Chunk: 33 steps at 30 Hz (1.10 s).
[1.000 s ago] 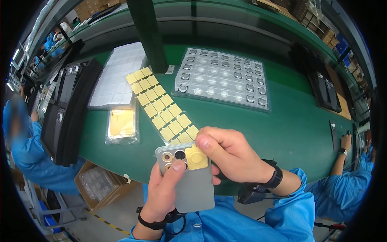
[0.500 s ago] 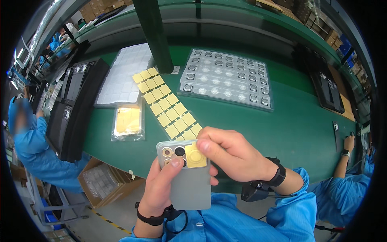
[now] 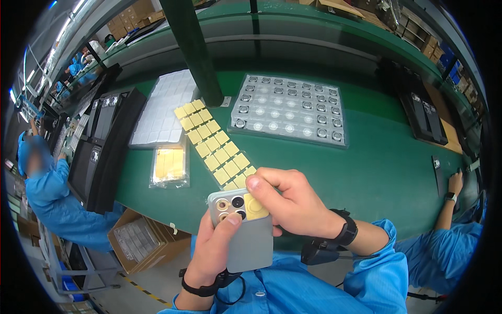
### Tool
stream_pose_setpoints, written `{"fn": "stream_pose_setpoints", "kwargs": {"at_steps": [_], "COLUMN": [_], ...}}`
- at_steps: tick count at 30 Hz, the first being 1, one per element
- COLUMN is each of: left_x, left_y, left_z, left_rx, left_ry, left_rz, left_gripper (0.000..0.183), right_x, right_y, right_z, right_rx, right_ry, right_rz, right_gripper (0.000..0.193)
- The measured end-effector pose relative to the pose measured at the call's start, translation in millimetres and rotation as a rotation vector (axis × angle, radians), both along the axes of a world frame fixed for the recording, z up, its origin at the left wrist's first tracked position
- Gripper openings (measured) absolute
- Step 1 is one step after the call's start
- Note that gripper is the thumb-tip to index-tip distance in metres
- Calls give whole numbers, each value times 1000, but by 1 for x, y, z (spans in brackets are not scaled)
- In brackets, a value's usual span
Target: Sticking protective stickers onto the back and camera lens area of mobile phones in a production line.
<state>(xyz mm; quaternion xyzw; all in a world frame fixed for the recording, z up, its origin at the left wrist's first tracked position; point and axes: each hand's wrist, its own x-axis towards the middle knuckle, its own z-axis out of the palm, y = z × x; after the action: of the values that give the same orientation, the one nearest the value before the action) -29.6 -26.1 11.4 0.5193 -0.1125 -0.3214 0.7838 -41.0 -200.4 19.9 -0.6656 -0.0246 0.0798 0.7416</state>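
Left hand (image 3: 217,248) holds grey phone back (image 3: 244,230); right hand (image 3: 293,201) presses yellow sticker (image 3: 255,206)

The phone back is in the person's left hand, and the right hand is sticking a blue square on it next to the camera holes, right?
Not quite: the head view shows the square is yellow, not blue. The left hand does hold the phone back, and the right hand presses the square beside the camera holes.
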Motion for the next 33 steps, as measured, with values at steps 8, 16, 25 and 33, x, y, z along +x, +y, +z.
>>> {"fn": "stream_pose_setpoints", "kwargs": {"at_steps": [8, 16, 25, 33], "left_x": [11, 4, 20, 45], "left_y": [-12, -35, -45, -32], "left_z": [-10, -12, -14, -10], "left_rx": [-98, -32, 19, -154], "left_ry": [58, -27, -132, -15], "left_rz": [-13, 192, 182, 131], "left_gripper": [43, 35, 34, 38], "right_x": [9, 8, 14, 21], "right_y": [-13, -13, -31, -24], "right_z": [4, -4, 1, 10], "right_rx": [-33, -85, -593, -120], "right_ry": [28, -212, -686, -358], "right_rz": [-10, -312, -368, -281], "right_gripper": [31, 12, 13, 30]}}
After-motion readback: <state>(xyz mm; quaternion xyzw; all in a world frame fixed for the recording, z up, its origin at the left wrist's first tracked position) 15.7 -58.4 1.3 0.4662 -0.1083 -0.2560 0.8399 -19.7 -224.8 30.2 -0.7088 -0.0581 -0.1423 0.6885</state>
